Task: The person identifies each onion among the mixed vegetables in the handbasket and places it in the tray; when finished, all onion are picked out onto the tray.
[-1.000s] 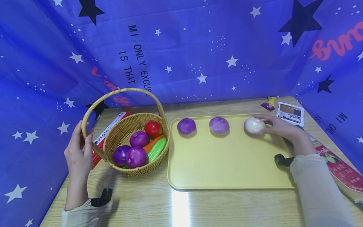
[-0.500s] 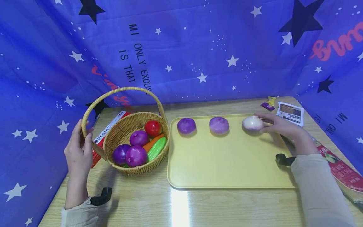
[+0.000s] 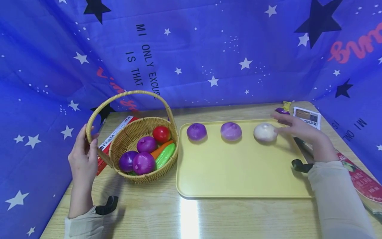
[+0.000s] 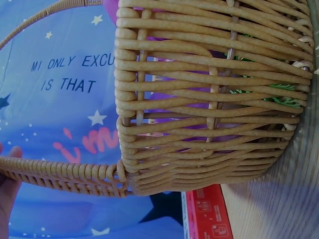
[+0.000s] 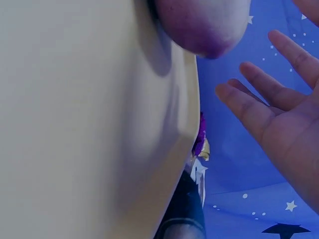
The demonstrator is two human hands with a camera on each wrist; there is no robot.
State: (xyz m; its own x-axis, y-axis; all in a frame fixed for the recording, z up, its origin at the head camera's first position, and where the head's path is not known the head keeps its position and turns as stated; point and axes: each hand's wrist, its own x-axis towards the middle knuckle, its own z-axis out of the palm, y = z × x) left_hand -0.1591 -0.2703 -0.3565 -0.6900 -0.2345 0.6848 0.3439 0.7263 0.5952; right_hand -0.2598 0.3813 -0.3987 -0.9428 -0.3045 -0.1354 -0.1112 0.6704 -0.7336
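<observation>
A yellow tray [image 3: 238, 172] lies on the wooden table with three onions in a row along its far edge: a purple onion [image 3: 196, 131], a lighter purple onion [image 3: 231, 130] and a pale onion [image 3: 265, 132]. My right hand [image 3: 286, 127] hovers just right of the pale onion with its fingers straight and spread. The right wrist view shows a gap between the right hand [image 5: 279, 114] and the pale onion [image 5: 204, 25]. My left hand [image 3: 85, 149] grips the handle [image 3: 92, 122] of a wicker basket [image 3: 143, 176] holding purple onions, a tomato [image 3: 161, 134], a carrot and a cucumber [image 3: 165, 155].
A pasta box [image 3: 114, 137] lies behind the basket. A printed packet [image 3: 308, 117] and a small purple wrapper [image 3: 282, 110] sit at the back right, and a red printed package [image 3: 364, 181] lies along the right edge. Blue star-patterned cloth encloses the table on three sides.
My right hand has let go of the pale onion and opened, drawing slightly back. The onion sits a little further left on the tray. The left hand keeps its hold.
</observation>
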